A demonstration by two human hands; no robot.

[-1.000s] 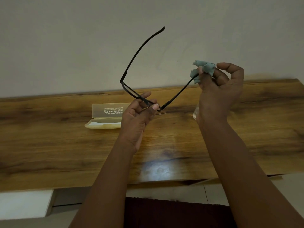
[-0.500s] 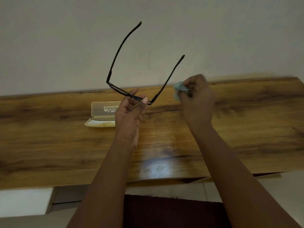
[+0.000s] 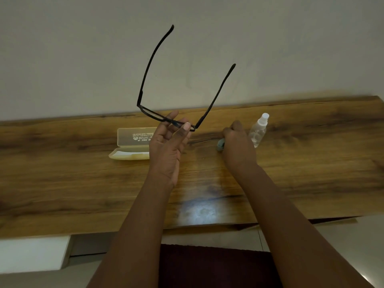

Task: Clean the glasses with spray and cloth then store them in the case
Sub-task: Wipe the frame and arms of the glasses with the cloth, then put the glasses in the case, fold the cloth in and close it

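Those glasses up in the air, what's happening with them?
A person is cleaning them. The left hand holds the black glasses up by the front, both arms open and pointing upward. The right hand is down at the wooden table with the small cloth, beside the spray bottle. The case lies open, waiting.

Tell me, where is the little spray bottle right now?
The spray bottle stands upright on the wooden table, right of centre in the head view, just beyond the right hand.
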